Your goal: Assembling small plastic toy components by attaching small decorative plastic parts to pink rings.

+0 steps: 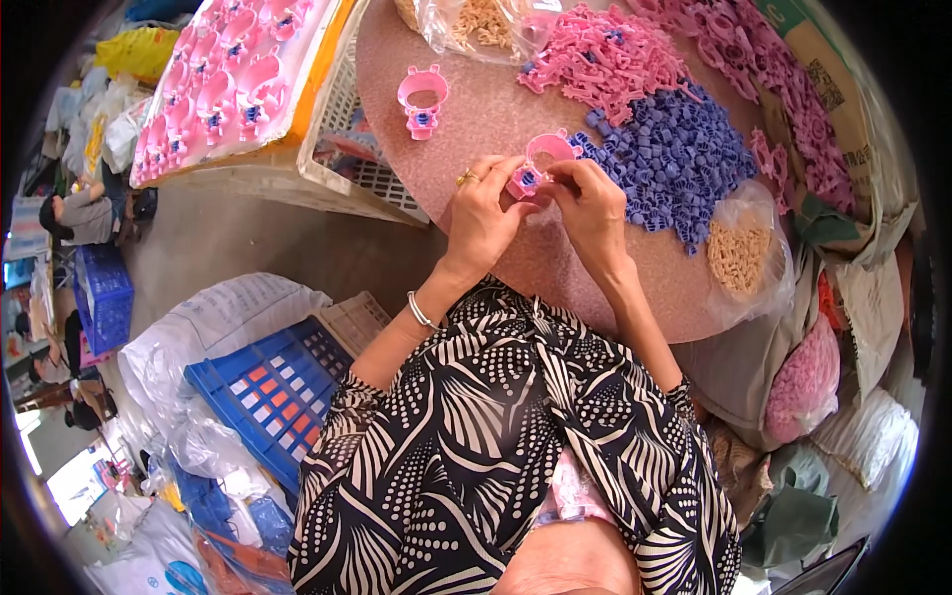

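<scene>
Between both hands, above the near part of the round table, is a pink bear-shaped plastic piece with a ring-like head and a small blue part in its body. My left hand pinches its lower left side. On its right, the fingers of my right hand are closed on the same piece. Fingertips partly cover its body. A similar pink bear-shaped piece with a blue insert lies on the table, left of my hands. Just beyond my right hand is a heap of small blue plastic parts.
Behind the blue heap lies a pile of pink parts. Bags of beige pieces sit at the table's right edge and far side. At left, a tray of finished-looking pink pieces rests on a white crate. A cardboard box stands right.
</scene>
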Tool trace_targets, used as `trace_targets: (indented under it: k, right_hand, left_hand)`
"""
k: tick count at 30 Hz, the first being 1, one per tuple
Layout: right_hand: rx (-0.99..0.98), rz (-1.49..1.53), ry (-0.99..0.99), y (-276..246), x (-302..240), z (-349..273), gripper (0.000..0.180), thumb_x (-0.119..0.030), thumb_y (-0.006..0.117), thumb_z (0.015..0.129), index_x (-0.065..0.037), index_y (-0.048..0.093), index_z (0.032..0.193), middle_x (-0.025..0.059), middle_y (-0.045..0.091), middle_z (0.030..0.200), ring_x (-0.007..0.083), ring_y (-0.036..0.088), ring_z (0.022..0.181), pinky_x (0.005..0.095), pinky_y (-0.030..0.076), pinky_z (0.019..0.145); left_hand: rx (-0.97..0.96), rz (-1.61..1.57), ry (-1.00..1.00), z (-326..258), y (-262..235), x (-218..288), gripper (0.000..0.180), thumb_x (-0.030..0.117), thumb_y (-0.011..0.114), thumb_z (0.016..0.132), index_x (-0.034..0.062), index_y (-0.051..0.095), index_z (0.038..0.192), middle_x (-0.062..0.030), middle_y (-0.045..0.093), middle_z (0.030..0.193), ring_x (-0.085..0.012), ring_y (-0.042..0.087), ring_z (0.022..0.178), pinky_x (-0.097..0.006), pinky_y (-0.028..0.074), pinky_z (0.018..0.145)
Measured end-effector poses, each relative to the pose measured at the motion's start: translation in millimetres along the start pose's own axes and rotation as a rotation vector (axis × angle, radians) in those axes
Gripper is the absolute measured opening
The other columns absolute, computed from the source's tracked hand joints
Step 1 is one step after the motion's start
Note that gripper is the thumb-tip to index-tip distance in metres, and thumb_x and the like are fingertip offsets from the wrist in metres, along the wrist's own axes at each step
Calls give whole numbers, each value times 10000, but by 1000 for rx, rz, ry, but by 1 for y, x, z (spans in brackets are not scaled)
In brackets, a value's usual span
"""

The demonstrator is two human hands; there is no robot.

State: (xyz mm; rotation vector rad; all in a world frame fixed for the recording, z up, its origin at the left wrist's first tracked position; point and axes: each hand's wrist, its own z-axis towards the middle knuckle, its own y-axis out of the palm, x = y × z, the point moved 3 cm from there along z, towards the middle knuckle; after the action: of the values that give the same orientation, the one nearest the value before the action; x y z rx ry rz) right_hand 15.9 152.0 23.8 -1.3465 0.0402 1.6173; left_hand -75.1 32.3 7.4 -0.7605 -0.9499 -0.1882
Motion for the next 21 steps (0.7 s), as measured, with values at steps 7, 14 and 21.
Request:
trace_targets:
  k: [7,14,21]
  right_hand:
    - [29,-293,-173,-26,-1,1,160,21,654,752,-39,672,899,72,650,886,228,594,816,323,476,714]
    - [-116,-351,-258,-8,1,13,273,-29,655,735,-144,687,981,14,688,918,193,583,920,344,360,831]
    - [-79,-285,-327,-10,-3,17,166,-51,631,749,-119,675,893,23,677,790,196,580,824,337,358,767]
  left_hand:
    - [64,221,79,-5,3,9,629,157,852,578,42,513,1095,-159,538,1136,-344,542,1029,-421,422,902]
    - [60,186,157,-1,11,5,448,106,752,701,39,495,1062,-162,576,1027,-362,540,947,-437,409,855]
    - [136,141,80,-5,9,3,309,44,663,784,15,534,1064,-142,625,871,-325,586,852,-410,462,764]
